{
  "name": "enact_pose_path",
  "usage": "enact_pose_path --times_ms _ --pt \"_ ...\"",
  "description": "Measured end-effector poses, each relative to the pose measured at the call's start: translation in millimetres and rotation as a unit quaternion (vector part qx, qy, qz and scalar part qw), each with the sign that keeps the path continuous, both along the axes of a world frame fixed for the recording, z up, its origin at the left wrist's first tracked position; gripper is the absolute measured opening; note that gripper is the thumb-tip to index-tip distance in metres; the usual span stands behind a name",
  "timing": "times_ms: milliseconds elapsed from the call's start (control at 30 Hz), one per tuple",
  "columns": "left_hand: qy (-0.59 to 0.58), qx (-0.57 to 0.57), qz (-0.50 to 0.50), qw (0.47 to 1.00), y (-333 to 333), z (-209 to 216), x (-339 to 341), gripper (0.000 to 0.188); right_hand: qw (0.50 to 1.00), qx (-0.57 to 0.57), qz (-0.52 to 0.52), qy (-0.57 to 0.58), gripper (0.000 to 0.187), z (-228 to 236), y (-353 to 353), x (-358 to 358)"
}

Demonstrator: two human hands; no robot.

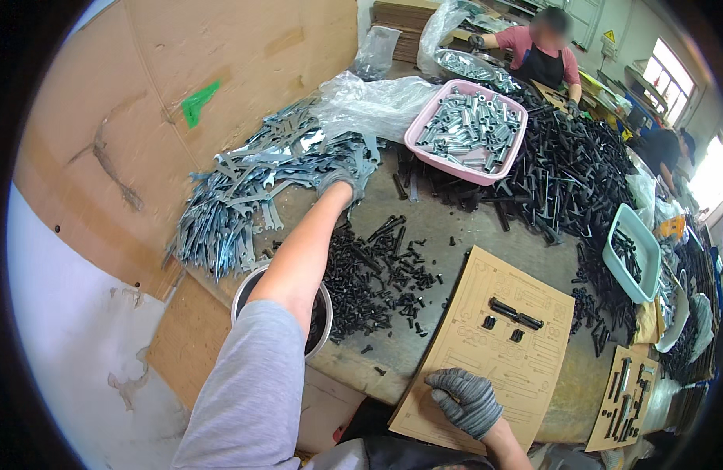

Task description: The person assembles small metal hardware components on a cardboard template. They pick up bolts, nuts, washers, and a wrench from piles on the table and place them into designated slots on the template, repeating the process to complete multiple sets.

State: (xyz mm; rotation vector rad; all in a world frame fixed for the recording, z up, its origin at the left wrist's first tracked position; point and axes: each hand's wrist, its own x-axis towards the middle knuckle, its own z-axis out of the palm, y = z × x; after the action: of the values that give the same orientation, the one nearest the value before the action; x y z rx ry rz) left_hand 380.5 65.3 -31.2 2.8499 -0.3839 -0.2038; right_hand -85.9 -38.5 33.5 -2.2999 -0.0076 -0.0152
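Observation:
My left arm reaches far across the table. Its grey-gloved left hand (345,185) is at the near edge of a pile of flat silver open-ended wrenches (244,196), and its fingers are too hidden to read. My right hand (466,401), in a grey striped glove, rests at the lower part of a brown printed cardboard sheet (491,345). Its fingers are curled together, and I cannot see whether anything is inside them. Higher on that sheet lie a long black bolt-like piece (516,313) and two short black pieces (502,327).
Loose black bolts (369,274) spread mid-table, beside a white bucket (324,345) under my left arm. Beyond are a pink tub (487,176) of silver sleeves, a black parts heap (573,168) and a turquoise tub (647,274). Another person (541,55) works across the table.

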Motion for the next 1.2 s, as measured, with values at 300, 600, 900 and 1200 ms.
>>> enact_pose_path --times_ms 300,600,900,1200 --pt "0.168 -0.348 -0.104 0.917 20.7 50.6 -45.9 0.019 0.991 0.034 -0.082 -0.100 0.017 20.4 -46.4 18.4" --pt "0.338 -0.494 -0.277 0.751 -29.8 85.7 -287.0 0.024 0.935 0.224 -0.220 -0.165 0.029 37.3 -68.5 72.7" --pt "0.648 -0.675 -0.003 0.352 -42.9 14.8 -326.8 0.030 0.950 0.119 -0.273 -0.099 0.030 50.1 -76.5 24.2" --pt "0.692 -0.665 0.108 0.258 -74.5 29.6 -386.9 0.076 0.957 -0.239 -0.164 -0.010 0.026 63.3 -49.2 25.3"
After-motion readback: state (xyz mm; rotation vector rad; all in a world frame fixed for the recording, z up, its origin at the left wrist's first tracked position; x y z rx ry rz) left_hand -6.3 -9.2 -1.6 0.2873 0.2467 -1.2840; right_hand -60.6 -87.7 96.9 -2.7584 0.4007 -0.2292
